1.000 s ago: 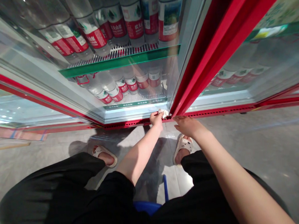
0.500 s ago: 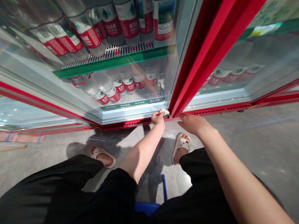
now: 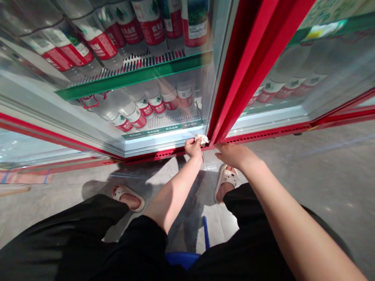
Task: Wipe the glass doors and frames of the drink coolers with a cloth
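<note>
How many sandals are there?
2. One sandal is on the left foot, out to the left of the left arm. The other sandal is on the right foot, between the two arms. Any behind the legs would be hidden.

A crumpled white wad is bunched at a glass door's lower corner.

Likely a shop, glass-fronted coolers, shelved bottled drinks
</note>
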`<state>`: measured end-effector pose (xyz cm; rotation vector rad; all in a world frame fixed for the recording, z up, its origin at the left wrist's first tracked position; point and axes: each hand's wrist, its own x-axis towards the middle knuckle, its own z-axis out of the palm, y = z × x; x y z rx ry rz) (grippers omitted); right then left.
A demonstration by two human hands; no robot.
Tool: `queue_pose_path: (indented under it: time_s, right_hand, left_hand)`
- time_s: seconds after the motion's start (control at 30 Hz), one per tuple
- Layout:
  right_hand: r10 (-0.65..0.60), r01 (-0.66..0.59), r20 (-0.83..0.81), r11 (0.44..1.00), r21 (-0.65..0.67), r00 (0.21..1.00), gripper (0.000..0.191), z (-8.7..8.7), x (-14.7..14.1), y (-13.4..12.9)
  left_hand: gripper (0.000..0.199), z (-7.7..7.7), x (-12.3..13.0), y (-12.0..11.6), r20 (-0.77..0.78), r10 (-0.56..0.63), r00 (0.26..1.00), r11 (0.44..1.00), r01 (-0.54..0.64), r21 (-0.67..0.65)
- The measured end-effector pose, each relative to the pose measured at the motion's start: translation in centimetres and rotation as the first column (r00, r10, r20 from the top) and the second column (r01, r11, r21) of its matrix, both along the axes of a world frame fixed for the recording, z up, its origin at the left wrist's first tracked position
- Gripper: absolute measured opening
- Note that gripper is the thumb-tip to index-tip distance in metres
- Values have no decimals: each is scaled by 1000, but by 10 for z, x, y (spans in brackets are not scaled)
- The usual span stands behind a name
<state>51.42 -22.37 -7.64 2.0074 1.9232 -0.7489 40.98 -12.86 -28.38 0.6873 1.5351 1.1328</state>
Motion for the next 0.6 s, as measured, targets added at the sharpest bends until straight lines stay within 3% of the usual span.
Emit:
queue_pose_path:
  time_s: [0.2, 0.37, 0.6]
  right_hand:
    - [-20, 18, -31, 997, -69, 999, 51, 8, -8, 8]
    - [12, -13, -60, 1000, -21, 998, 48, 0, -15, 9]
    - [96, -89, -68, 991, 97, 993, 44, -23, -23, 11]
  left_hand:
    - [44, 8, -37, 1, -89, 94, 992, 995, -97, -26]
    - [41, 14, -44, 1, -112, 57, 992, 997, -51, 55]
    - [41, 19, -57, 2, -117, 95, 989, 995, -91, 38]
